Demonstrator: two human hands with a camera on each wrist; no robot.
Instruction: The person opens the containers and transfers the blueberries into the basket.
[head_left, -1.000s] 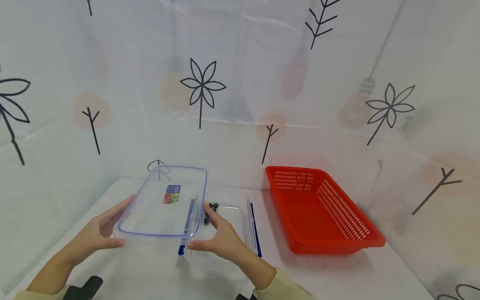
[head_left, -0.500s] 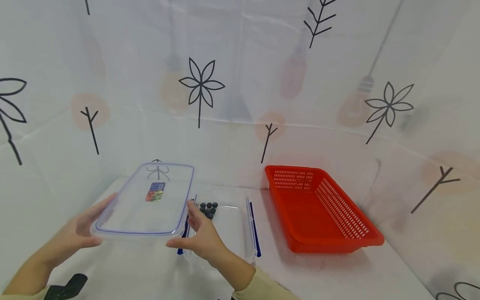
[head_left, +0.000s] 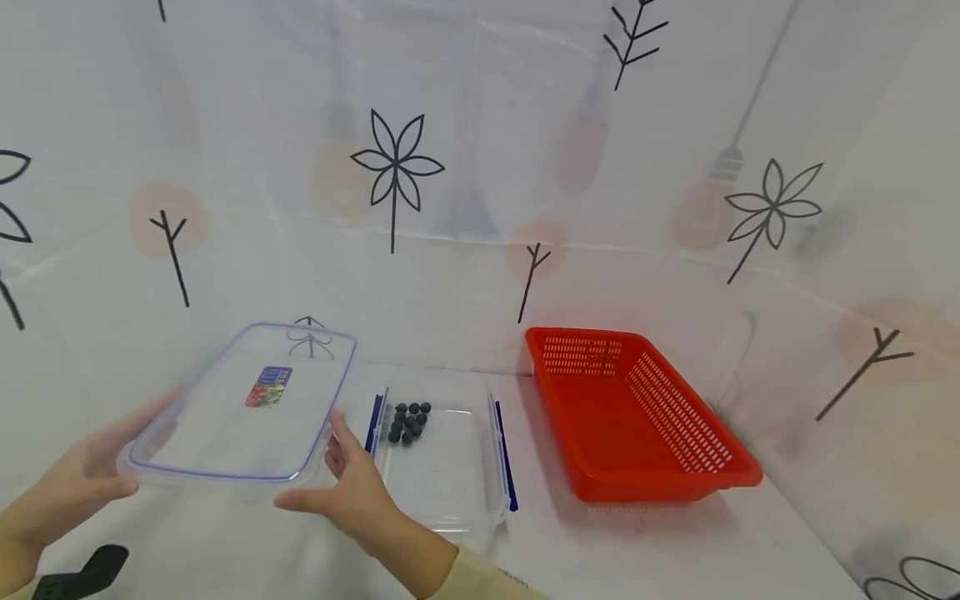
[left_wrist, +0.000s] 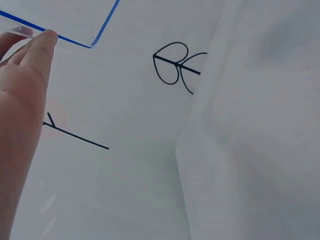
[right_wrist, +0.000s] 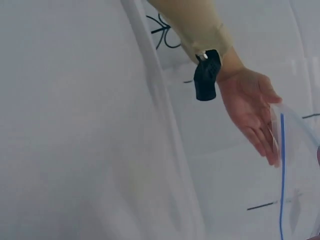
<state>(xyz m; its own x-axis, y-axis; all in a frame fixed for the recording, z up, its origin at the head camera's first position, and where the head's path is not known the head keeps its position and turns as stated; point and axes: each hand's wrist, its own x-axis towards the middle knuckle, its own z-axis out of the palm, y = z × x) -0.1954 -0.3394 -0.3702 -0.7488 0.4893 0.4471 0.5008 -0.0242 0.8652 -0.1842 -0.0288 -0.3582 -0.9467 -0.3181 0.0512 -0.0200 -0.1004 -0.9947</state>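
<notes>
A clear plastic lid (head_left: 217,442) with a blue seal and a fruit sticker is held tilted in the air at the left. My left hand (head_left: 93,467) grips its left side, thumb by the near corner. Those fingers look fairly straight along the edge in the right wrist view, where the left hand (right_wrist: 250,100) shows its palm. My right hand (head_left: 356,483) holds the lid's right side, thumb below the near corner. Just right of it, a clear plastic box (head_left: 442,479) with blue side clips stands uncovered on the table. Several dark blueberries (head_left: 408,422) lie in its far left part.
A red perforated plastic basket (head_left: 615,433) stands on the white table (head_left: 547,542), right of the box. Behind it hangs a pale curtain (head_left: 465,167) with plant drawings. A black wrist device (head_left: 82,575) sits on the left wrist.
Both hands have carried the lid leftward, away from the box. The blueberries and the box's left clip, partly covered before, now show fully. Box and basket stay in place.
</notes>
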